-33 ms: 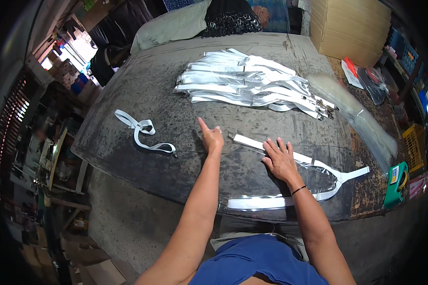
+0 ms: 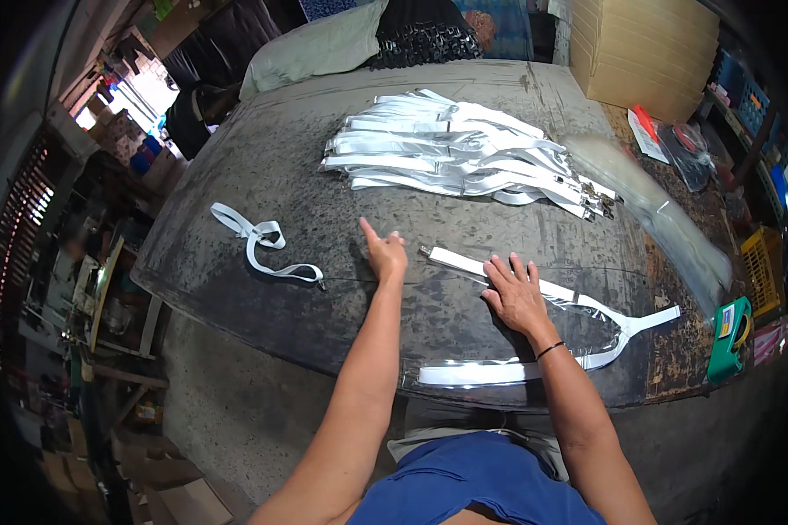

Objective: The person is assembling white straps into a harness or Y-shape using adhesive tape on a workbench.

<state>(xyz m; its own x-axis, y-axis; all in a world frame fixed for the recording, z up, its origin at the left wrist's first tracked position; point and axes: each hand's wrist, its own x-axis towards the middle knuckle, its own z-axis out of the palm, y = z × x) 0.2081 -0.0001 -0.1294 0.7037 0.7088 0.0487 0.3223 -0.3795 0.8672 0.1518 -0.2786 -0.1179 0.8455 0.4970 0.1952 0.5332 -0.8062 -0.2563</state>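
Observation:
My right hand (image 2: 518,302) lies flat with spread fingers on a white elastic strap with metal clips, Y-shaped like a pair of suspenders (image 2: 629,326). One of its arms runs under the palm; the other lies along the table's near edge, with shiny clear plastic about it. To the left, my left hand (image 2: 387,256) is over bare tabletop, index finger stretched out, holding nothing. Further left, a loose white strap (image 2: 263,234) lies looped, with a small metal clip at its near end. Beyond both hands sits a pile of white suspenders (image 2: 446,153), clips bunched at its right.
Clear plastic sleeves (image 2: 678,232) stretch along the table's right side. A green tape dispenser (image 2: 728,339) stands at the right edge, beside a yellow crate (image 2: 762,271). At the back are black straps with clips (image 2: 425,35) and a large cardboard box (image 2: 643,52).
My left hand has shifted slightly to the left. My right hand and the straps have stayed put.

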